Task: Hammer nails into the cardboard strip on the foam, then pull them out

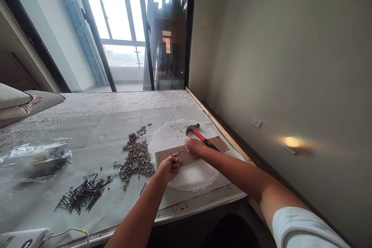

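A brown board (183,155) with rows of small holes or dots lies over a round white mat (192,178). My left hand (170,166) is at the board's near left edge, its fingers pinched round a small dark nail-like piece. My right hand (194,146) is closed above the middle of the board; whatever its fingers hold is hidden. Beyond the right wrist rests a claw hammer (200,135) with a red and black handle, its head on the mat and its grip across the board's right part. The right hand is not round the handle.
Left of the mat are grey stone chips (138,161). Dark nails (84,193) form a heap nearer me. A clear plastic bag (43,161) lies at left, with a white device (24,238) and cable at the front corner. A wooden rail (221,124) edges the right side.
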{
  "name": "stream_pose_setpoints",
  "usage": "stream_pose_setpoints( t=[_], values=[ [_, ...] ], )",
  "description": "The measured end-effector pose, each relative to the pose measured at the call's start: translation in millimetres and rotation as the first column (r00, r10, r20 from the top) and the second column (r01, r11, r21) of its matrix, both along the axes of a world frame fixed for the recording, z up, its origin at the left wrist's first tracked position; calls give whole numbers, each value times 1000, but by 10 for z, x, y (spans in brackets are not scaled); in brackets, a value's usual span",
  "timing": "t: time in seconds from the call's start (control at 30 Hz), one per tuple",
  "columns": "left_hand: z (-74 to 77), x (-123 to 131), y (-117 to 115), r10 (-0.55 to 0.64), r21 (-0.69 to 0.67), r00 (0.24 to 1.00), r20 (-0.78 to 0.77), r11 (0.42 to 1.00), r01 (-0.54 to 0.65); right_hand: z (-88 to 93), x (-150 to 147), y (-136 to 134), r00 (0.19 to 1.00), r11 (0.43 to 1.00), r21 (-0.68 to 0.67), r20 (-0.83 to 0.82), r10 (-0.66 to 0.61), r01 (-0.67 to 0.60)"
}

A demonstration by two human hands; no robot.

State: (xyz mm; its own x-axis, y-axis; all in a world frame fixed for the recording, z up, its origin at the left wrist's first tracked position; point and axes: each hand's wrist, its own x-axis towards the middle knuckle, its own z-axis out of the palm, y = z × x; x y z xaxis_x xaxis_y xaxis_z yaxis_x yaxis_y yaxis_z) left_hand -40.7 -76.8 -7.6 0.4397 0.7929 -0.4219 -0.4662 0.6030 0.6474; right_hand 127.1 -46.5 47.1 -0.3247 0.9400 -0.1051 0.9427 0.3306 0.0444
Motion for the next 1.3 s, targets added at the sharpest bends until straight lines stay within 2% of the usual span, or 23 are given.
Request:
stream_pose_setpoints(
  t=[0.13, 0.23, 0.33, 0.43, 0.53, 0.73, 0.97, 1.2, 1.3],
  values=[
    [25, 8, -21, -9, 26, 1000, 8, 1000, 9, 192, 82, 46, 985, 998, 49, -170, -22, 30],
    [63, 32, -38, 39, 32, 999, -3, 999, -39, 363, 95, 62, 958, 997, 2, -278, 75, -78],
    [94, 53, -42, 49, 18, 999, 8, 999, -49, 416, -5, 19, 926, 974, -74, -334, 176, -212],
    [104, 54, -29, 56, -35, 998, 5, 998, -55, 352, -164, -39, 911, 954, -93, -335, 241, -287],
    [108, 32, -15, 44, -71, 999, 26, 997, -42, 275, -243, -38, 912, 951, -51, -306, 274, -303],
    [128, -9, -18, 23, -91, 996, 92, 996, -14, 125, -68, 63, 971, 978, 83, -128, 202, -193],
    [144, 20, -11, 35, -124, 997, 68, 992, -27, -202, -63, 9, 961, 962, 75, 105, 255, -263],
    [134, 19, -6, 41, -136, 996, 79, 990, -30, -231, -100, 15, 913, 929, 78, 230, 336, -362],
    [127, 22, 5, 36, -140, 996, 79, 990, -25, -204, -129, 1, 905, 928, 86, 268, 329, -363]
  ],
)
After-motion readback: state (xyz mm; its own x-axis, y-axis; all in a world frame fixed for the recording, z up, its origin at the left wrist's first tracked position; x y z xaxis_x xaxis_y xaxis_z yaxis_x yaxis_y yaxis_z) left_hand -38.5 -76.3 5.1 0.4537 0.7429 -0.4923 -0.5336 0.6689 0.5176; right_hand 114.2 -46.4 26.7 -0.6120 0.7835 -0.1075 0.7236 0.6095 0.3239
